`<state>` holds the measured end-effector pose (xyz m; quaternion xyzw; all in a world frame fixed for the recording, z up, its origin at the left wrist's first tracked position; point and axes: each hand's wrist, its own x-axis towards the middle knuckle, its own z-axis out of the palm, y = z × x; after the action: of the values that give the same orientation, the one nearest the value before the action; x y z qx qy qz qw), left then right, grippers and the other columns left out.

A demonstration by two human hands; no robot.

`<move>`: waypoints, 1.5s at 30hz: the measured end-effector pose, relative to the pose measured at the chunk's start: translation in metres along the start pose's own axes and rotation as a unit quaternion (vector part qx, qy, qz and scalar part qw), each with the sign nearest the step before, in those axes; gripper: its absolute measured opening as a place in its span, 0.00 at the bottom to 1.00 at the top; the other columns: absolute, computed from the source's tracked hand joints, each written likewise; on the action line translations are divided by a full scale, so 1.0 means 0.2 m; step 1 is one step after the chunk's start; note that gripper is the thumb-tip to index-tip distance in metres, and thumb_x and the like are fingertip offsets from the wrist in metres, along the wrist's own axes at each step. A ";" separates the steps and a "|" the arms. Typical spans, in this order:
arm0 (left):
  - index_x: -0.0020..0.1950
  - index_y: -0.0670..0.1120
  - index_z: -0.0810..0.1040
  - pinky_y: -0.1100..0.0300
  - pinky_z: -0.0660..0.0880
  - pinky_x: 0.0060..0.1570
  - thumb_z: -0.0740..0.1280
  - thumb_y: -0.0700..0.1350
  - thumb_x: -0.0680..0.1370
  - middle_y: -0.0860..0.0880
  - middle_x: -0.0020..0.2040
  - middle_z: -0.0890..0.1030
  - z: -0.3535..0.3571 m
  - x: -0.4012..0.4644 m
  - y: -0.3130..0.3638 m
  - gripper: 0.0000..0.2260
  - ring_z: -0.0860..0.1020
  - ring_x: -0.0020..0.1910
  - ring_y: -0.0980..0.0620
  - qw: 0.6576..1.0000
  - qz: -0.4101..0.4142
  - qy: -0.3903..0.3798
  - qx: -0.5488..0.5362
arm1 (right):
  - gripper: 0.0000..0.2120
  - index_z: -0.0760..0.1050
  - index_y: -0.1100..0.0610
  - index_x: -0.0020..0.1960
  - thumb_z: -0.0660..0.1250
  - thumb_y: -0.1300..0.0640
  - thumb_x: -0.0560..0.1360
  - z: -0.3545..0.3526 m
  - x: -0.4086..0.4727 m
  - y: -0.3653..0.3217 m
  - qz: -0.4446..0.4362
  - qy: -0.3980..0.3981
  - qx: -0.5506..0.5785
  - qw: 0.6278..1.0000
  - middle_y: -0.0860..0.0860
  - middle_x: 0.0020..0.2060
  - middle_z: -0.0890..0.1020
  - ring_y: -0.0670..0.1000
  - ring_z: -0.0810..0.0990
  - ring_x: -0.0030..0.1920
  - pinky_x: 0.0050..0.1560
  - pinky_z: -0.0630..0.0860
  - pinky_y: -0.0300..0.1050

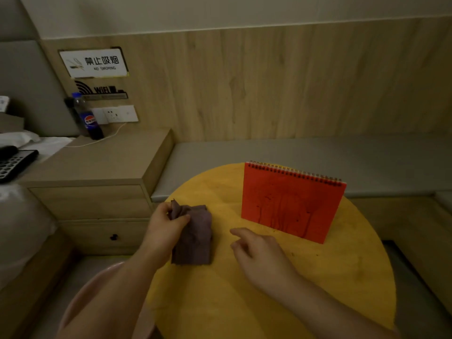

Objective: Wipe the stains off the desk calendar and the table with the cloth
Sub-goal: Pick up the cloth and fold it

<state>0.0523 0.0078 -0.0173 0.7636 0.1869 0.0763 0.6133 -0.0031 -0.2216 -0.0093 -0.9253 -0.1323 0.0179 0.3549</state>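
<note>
A red spiral-bound desk calendar (291, 206) stands upright on the far right of the round yellow table (220, 297), with dark streaks running down its face. A folded brownish-purple cloth (195, 238) lies on the table's left part. My left hand (163, 228) pinches the cloth's upper left corner between thumb and fingers, lifting that edge. My right hand (259, 255) hovers over the table between the cloth and the calendar, fingers loosely apart and holding nothing. Small dark specks dot the table near the calendar's base.
A wooden nightstand (97, 167) with drawers stands to the left, with a cola bottle (88, 118) and a white cable on it. A grey bench (305, 157) runs behind the table. A bed with a remote (14, 162) is at far left. A pink basin (97, 302) sits below the table's left edge.
</note>
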 end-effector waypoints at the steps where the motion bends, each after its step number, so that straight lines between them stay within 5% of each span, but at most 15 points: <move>1: 0.55 0.39 0.75 0.41 0.79 0.50 0.72 0.35 0.77 0.35 0.50 0.81 0.01 -0.01 0.00 0.09 0.82 0.50 0.39 1.000 0.003 -0.002 -0.002 | 0.21 0.72 0.47 0.72 0.59 0.45 0.82 0.04 0.06 -0.02 0.039 -0.008 0.043 0.998 0.47 0.57 0.85 0.51 0.82 0.55 0.53 0.77 0.45; 5: 0.51 0.40 0.79 0.41 0.81 0.52 0.73 0.39 0.77 0.38 0.47 0.83 -0.02 -0.03 -0.03 0.06 0.83 0.49 0.41 0.998 -0.048 0.031 0.021 | 0.22 0.74 0.57 0.70 0.59 0.46 0.83 0.21 0.32 -0.15 0.160 -0.032 0.116 0.980 0.57 0.67 0.79 0.60 0.76 0.67 0.60 0.73 0.47; 9: 0.44 0.44 0.82 0.42 0.82 0.51 0.75 0.45 0.76 0.41 0.41 0.85 -0.11 -0.03 -0.09 0.05 0.84 0.45 0.42 0.990 -0.103 0.062 0.074 | 0.19 0.78 0.57 0.60 0.61 0.44 0.80 0.34 0.53 -0.26 0.225 -0.002 0.111 0.968 0.58 0.60 0.82 0.62 0.80 0.60 0.49 0.73 0.48; 16: 0.56 0.35 0.76 0.37 0.80 0.55 0.74 0.31 0.73 0.31 0.51 0.82 -0.11 0.01 -0.12 0.14 0.83 0.50 0.35 0.980 -0.177 0.055 -0.069 | 0.17 0.77 0.61 0.55 0.75 0.58 0.70 0.46 0.72 -0.28 0.304 -0.042 0.258 0.916 0.58 0.54 0.83 0.58 0.83 0.54 0.54 0.80 0.47; 20: 0.51 0.39 0.75 0.43 0.82 0.50 0.72 0.30 0.75 0.34 0.48 0.83 -0.09 -0.03 -0.13 0.09 0.83 0.47 0.37 0.972 -0.174 0.021 -0.159 | 0.06 0.77 0.56 0.43 0.74 0.60 0.70 0.37 0.64 -0.29 0.212 -0.025 0.298 0.931 0.55 0.42 0.81 0.54 0.81 0.45 0.44 0.77 0.49; 23: 0.57 0.41 0.74 0.48 0.82 0.43 0.70 0.30 0.77 0.34 0.49 0.85 -0.07 -0.10 -0.09 0.12 0.85 0.46 0.37 0.972 -0.119 -0.027 -0.202 | 0.04 0.78 0.55 0.52 0.70 0.59 0.78 0.21 0.48 -0.27 0.104 -0.028 0.301 0.947 0.55 0.51 0.86 0.55 0.85 0.51 0.51 0.80 0.49; 26: 0.61 0.43 0.73 0.49 0.83 0.40 0.73 0.30 0.75 0.35 0.52 0.86 -0.04 -0.18 -0.04 0.18 0.86 0.47 0.37 0.965 -0.057 -0.088 -0.240 | 0.12 0.77 0.54 0.62 0.66 0.63 0.81 0.04 0.31 -0.25 0.043 -0.067 0.360 0.930 0.60 0.49 0.87 0.52 0.87 0.48 0.42 0.82 0.40; 28: 0.60 0.47 0.75 0.52 0.82 0.39 0.77 0.34 0.70 0.38 0.51 0.86 0.01 -0.25 0.01 0.22 0.86 0.46 0.40 0.962 -0.017 -0.113 -0.249 | 0.15 0.76 0.52 0.65 0.65 0.65 0.81 -0.04 0.23 -0.21 0.021 -0.051 0.362 0.930 0.58 0.51 0.87 0.50 0.86 0.51 0.48 0.83 0.42; 32: 0.61 0.59 0.78 0.53 0.82 0.38 0.82 0.43 0.64 0.43 0.48 0.86 0.11 -0.39 0.10 0.29 0.87 0.44 0.43 0.965 0.051 -0.106 -0.233 | 0.13 0.80 0.51 0.62 0.66 0.64 0.81 -0.16 0.08 -0.13 -0.004 0.011 0.389 0.921 0.46 0.54 0.87 0.43 0.84 0.56 0.51 0.80 0.38; 35: 0.63 0.63 0.78 0.53 0.83 0.38 0.82 0.43 0.64 0.43 0.50 0.85 0.19 -0.50 0.16 0.31 0.87 0.45 0.43 0.968 0.082 -0.101 -0.214 | 0.10 0.81 0.51 0.56 0.74 0.61 0.76 -0.23 -0.03 -0.09 -0.006 0.044 0.390 0.920 0.49 0.50 0.87 0.49 0.86 0.53 0.49 0.83 0.45; 37: 0.64 0.63 0.78 0.52 0.84 0.41 0.83 0.42 0.63 0.42 0.52 0.86 0.24 -0.57 0.19 0.33 0.87 0.49 0.42 0.961 0.075 -0.115 -0.242 | 0.09 0.81 0.52 0.52 0.73 0.64 0.76 -0.28 -0.08 -0.05 -0.010 0.089 0.379 0.921 0.54 0.47 0.87 0.55 0.86 0.51 0.49 0.83 0.56; 41: 0.68 0.68 0.74 0.44 0.84 0.47 0.84 0.41 0.64 0.44 0.57 0.87 0.29 -0.67 0.18 0.40 0.86 0.55 0.40 0.909 -0.058 -0.189 -0.366 | 0.14 0.81 0.46 0.46 0.69 0.66 0.77 -0.40 -0.19 0.00 -0.023 0.108 0.433 0.895 0.50 0.43 0.86 0.50 0.86 0.49 0.45 0.80 0.42; 45: 0.78 0.70 0.59 0.44 0.83 0.49 0.81 0.40 0.69 0.47 0.62 0.85 0.33 -0.77 0.20 0.49 0.84 0.60 0.40 0.877 -0.102 -0.313 -0.351 | 0.09 0.81 0.50 0.48 0.69 0.63 0.79 -0.50 -0.31 0.07 0.003 0.058 0.497 0.866 0.56 0.48 0.86 0.58 0.86 0.53 0.48 0.81 0.48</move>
<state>-0.0578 -0.1182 0.0238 0.4591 0.0229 -0.1696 0.8717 -0.0460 -0.3138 0.0527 -0.6259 -0.0822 0.0283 0.7750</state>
